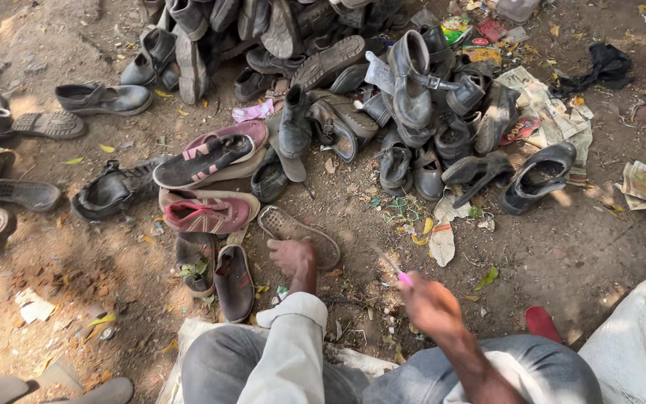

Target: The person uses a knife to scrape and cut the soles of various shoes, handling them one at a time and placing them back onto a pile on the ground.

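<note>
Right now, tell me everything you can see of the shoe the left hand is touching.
The shoe lies sole-up on the bare dirt, so only its underside shows: a worn, dusty tan-grey sole with a dotted tread, looking like rubber. It runs slantwise, one end toward the pink shoes and the other toward the person's knees. The left hand rests on its near edge, fingers curled against it. Its upper is hidden. It lies apart from the dark pile behind; whether it touches the pink shoe beside it cannot be told.
</note>
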